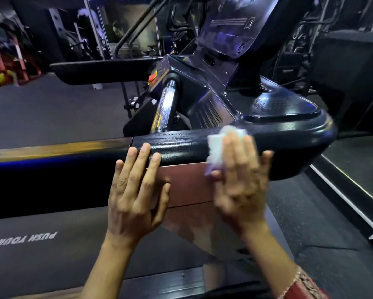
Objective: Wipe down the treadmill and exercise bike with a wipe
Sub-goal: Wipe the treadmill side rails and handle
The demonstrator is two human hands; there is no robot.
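Observation:
A black treadmill handrail (181, 145) runs across the middle of the head view, glossy and wet-looking, and ends at the right in a rounded console arm (289, 126). My right hand (239, 180) presses a white wipe (218, 147) flat against the rail, fingers straight and motion-blurred. My left hand (136, 190) rests on the rail just to the left, fingers straight and spread, holding nothing. The treadmill console (228, 29) rises behind the rail. The belt (41, 240) with white lettering lies below left.
A chrome post (165, 106) and a vented housing (211, 115) stand just behind the rail. A second black handrail (99, 70) crosses the back. Gym racks and red equipment (9, 61) fill the far left. Dark rubber floor (321, 212) lies at the right.

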